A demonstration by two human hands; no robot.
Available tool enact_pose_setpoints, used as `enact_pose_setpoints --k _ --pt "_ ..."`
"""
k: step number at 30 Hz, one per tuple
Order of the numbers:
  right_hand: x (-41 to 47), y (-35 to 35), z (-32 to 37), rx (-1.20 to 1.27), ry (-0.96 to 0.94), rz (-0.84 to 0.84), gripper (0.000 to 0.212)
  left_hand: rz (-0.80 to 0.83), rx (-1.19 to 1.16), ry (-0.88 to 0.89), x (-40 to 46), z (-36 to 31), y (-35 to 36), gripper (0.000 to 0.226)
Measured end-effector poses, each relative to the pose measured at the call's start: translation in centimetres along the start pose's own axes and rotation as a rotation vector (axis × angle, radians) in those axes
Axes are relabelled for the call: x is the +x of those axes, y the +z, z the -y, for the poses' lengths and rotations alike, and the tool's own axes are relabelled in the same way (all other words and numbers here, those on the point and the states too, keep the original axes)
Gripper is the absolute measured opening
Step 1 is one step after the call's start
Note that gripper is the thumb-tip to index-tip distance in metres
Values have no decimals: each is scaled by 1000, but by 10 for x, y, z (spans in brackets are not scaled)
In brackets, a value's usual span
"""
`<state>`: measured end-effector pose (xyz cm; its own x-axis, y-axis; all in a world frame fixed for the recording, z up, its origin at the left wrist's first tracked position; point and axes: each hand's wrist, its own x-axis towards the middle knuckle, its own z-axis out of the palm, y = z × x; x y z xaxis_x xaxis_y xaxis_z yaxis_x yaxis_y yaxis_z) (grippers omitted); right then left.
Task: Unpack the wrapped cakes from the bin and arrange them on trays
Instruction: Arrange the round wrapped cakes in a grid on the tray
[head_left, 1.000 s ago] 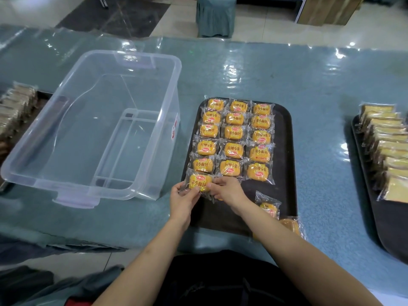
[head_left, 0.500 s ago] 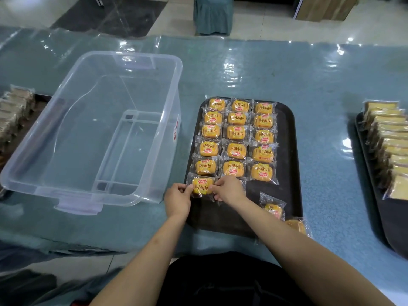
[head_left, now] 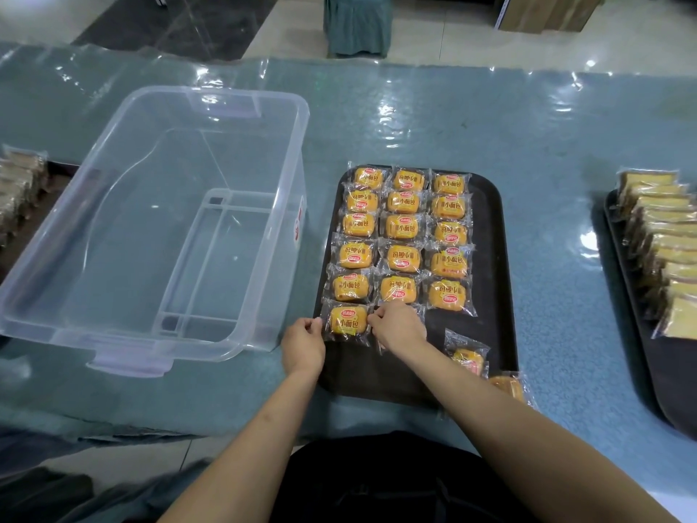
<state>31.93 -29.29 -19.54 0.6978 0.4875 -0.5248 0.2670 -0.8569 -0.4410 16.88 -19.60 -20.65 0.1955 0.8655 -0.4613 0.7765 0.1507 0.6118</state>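
A dark tray [head_left: 490, 258] holds several wrapped yellow cakes in three neat columns. The nearest cake of the left column [head_left: 347, 321] lies flat on the tray. My left hand [head_left: 303, 343] pinches its left wrapper edge and my right hand [head_left: 398, 326] pinches its right edge. A loose wrapped cake [head_left: 467, 358] lies tilted at the tray's near right. Another cake [head_left: 507, 386] sits at the tray's near right corner, partly hidden by my right forearm. The clear plastic bin [head_left: 158, 228] stands to the left with nothing inside.
A second dark tray [head_left: 663, 386] with a row of pale wrapped cakes [head_left: 667, 235] sits at the right edge. At the far left, more wrapped cakes [head_left: 19, 186] lie on another tray. The table has a glossy teal cover [head_left: 415, 118]. A covered stool [head_left: 358, 24] stands beyond it.
Both hands stayed on the nearest left cake, setting it flat and square under the left column. My left hand slid from over the cake to its left edge.
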Motion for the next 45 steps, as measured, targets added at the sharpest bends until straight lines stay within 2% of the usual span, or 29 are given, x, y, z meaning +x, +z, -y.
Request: enact_pose_setpoints --k 3,13,18,24,27,30,33,38,45 --pt "-1 -3 4 -61 13 4 28 9 -10 -10 2 0 0 16" --pt "-2 -4 10 -136 33 -22 26 -25 175 -5 7 -4 -3 22" --pt "-3 -4 6 -117 30 -36 30 -23 157 -11 6 -6 -4 23" --pt "-5 -2 3 -77 20 -42 37 -101 165 30 -3 -10 -5 17" --pt "-7 -2 0 -42 6 -53 40 -129 173 104 -9 -11 -6 20" --pt "-13 -3 -2 13 -47 -107 25 -151 250 224 -16 -10 -5 20" --pt "-21 -3 -3 -14 -181 -159 19 -119 327 340 -20 -10 -2 27" --pt "-25 0 0 -185 -285 -113 44 -34 525 412 -21 -11 4 46" --pt "-23 -4 3 -236 -275 -70 42 -5 591 353 -19 -13 5 49"
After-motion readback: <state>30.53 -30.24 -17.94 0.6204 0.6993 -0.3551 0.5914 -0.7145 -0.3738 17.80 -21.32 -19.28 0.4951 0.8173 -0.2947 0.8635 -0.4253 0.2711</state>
